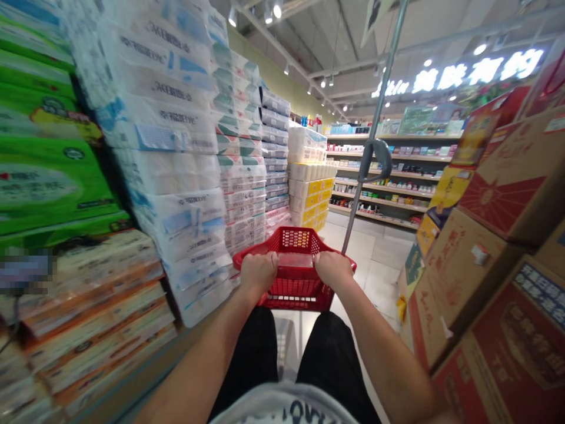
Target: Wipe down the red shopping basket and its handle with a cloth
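Straight ahead of my body is a red plastic shopping cart point(300, 301) with mesh walls. My left hand point(259, 273) is wrapped round the left part of its near bar, and my right hand point(334, 270) grips the right part. Between the two hands the bar carries a pale clear strip point(295, 259). Only part of the inside shows, and I see no goods through the mesh. A grey metal pole point(380, 97) with a dark grey loop handle point(378, 160) rises at the cart's right side; its lower end is hidden behind my right hand.
Tall stacks of packed tissue rolls point(172, 118) line the left, beside green packs point(48, 171). Cardboard cartons point(472, 259) are piled along the right. Pale floor tiles point(382, 265) run between them towards stocked shelves point(392, 156) at the back.
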`<state>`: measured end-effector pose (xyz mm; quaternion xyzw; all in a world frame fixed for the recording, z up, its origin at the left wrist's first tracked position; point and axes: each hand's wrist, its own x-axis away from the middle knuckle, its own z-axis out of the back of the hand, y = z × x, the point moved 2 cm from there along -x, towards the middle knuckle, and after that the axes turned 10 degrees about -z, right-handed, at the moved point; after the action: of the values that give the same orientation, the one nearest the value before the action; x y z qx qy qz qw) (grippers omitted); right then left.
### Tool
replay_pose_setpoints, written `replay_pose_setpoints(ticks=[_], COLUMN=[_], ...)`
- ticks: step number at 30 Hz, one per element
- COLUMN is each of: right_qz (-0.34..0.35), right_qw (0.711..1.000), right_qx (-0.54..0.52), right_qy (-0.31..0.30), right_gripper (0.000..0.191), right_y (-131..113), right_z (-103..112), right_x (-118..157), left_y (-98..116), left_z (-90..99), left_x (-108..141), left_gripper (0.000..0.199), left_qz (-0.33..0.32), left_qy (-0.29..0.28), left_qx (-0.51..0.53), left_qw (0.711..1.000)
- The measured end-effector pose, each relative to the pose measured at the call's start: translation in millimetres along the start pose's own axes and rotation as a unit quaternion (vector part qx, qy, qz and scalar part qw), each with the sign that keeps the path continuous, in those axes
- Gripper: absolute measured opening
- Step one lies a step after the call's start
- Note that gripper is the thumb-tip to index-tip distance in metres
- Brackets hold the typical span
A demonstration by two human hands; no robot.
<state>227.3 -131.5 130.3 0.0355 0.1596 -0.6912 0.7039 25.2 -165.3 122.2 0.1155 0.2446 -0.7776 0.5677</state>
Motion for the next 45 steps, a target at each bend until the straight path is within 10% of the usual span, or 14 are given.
replay_pose_setpoints(ticks=[7, 14, 22, 29, 36, 45], right_qz=[0.047, -0.001, 0.077, 0.056, 0.118, 0.103], right_qw=[0.938, 0.985, 0.935, 0.974, 0.922, 0.951], right_qx=[-0.114, -0.050, -0.123, -0.097, -0.124, -0.116], right_qy=[0.323, 0.164, 0.324, 0.199, 0.348, 0.269], right_gripper=[0.039, 0.041, 0.038, 0.040, 0.037, 0.037], right_y=[-2, -9, -9, -18, -18, -31], right_z=[-37, -14, -42, -20, -47, -33], right_x=[39, 17, 42, 24, 40, 27], left_y=[1, 3, 2, 4, 3, 6], left_z=[-1.0, 0.3, 1.6, 2.1, 0.7, 3.1], left_x=[-1, -1, 0, -2, -1, -3], left_gripper=[0.031, 0.027, 0.029, 0.029, 0.029, 0.031], left_qz=[0.016, 0.013, 0.016, 0.020, 0.024, 0.034], left_qy=[0.000, -0.004, -0.007, -0.009, -0.004, -0.010], left_qx=[0.019, 0.008, 0.017, 0.017, 0.028, 0.044], left_qw=[1.000, 1.000, 1.000, 1.000, 0.999, 0.998])
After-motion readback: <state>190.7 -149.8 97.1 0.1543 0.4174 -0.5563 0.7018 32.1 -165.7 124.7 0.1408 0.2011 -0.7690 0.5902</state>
